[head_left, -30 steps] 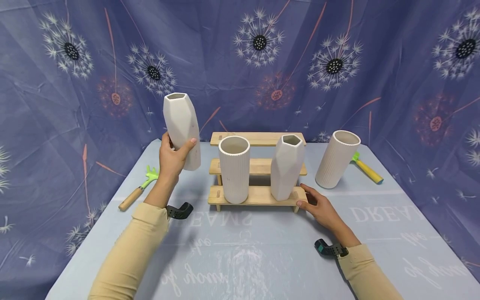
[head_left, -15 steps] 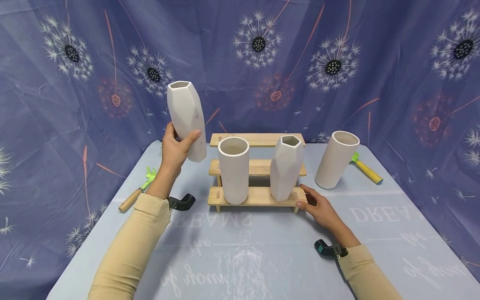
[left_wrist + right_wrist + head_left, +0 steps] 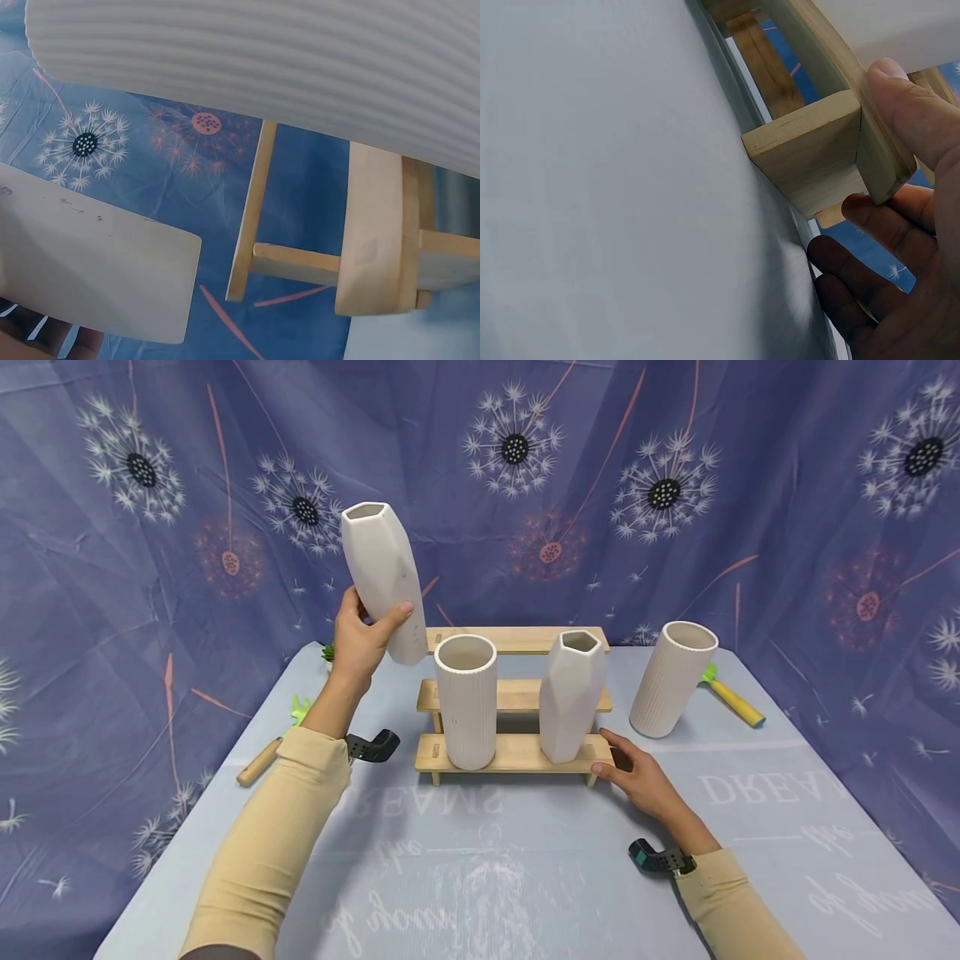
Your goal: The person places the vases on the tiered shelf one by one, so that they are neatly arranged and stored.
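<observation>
A white faceted vase (image 3: 384, 564) is in my left hand (image 3: 358, 639), which grips its lower part with the thumb across the near side. It hangs tilted in the air, left of the three-tier wooden stand (image 3: 517, 749); its lower end shows in the left wrist view. On the stand's lowest tier are a ribbed white cylindrical vase (image 3: 467, 710) and a second faceted vase (image 3: 572, 702). My right hand (image 3: 641, 783) holds the right end of that tier, thumb on top of the board (image 3: 840, 60) and fingertips at its underside.
Another ribbed vase (image 3: 670, 681) stands right of the stand, with a yellow-handled green garden tool (image 3: 737, 703) behind it. At left lies a small green hand rake (image 3: 258, 762) with a wooden handle. A small green plant (image 3: 327, 653) shows partly behind my left wrist. A patterned curtain (image 3: 480, 410) hangs behind.
My left hand has raised the faceted vase and carried it rightward, toward the stand's top tier. The small plant has come into sight. My right hand stays on the stand.
</observation>
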The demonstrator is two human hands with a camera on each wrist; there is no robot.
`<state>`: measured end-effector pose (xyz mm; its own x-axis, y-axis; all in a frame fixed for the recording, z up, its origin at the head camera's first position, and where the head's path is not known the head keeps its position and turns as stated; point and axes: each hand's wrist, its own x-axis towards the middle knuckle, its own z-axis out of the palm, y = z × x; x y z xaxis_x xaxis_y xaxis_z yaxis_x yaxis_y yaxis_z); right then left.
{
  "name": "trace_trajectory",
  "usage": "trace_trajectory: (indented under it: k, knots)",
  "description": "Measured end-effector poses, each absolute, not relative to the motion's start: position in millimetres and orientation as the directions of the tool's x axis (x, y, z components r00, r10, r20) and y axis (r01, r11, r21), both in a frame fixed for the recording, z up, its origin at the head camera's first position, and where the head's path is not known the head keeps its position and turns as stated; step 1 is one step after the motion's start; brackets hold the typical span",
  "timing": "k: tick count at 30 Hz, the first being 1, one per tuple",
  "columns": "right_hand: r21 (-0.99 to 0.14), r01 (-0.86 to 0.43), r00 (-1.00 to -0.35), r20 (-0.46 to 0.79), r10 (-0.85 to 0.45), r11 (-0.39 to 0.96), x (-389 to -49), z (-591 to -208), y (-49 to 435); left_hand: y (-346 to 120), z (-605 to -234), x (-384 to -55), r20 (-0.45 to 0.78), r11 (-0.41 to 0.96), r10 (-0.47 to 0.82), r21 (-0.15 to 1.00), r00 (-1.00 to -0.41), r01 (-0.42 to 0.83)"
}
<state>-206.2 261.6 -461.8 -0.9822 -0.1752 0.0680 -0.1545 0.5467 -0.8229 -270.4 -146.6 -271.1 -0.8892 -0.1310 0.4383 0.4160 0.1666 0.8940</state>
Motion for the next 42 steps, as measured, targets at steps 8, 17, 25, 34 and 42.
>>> trace_trajectory:
  k: [8,17,25,34,42]
  knots:
    - [-0.820,-0.159,-0.981,0.069,-0.181,0.550,-207.8,-464.4,264.0,-137.5,-264.6,-279.5,0.422,0.150,-0.112,0.902,-0.899,0.405]
    - [-0.825,-0.152,-0.981,0.059,-0.183,0.545,-208.0,-465.6,265.2,-128.8,-260.8,-288.3,0.403,0.151,-0.050,0.908,-0.914,0.392]
    - [-0.819,-0.159,-0.982,0.072,-0.176,0.552,-207.0,-463.9,264.0,-119.3,-251.8,-288.4,0.376,0.159,-0.020,0.916,-0.926,0.368]
    - [-0.824,-0.166,-0.981,0.080,-0.179,0.542,-207.9,-466.4,264.1,-114.6,-259.1,-307.6,0.369,0.161,-0.027,0.919,-0.929,0.360]
    - [-0.830,-0.166,-0.980,0.079,-0.182,0.533,-207.7,-464.8,264.5,-108.8,-260.1,-310.6,0.351,0.182,-0.011,0.922,-0.936,0.343]
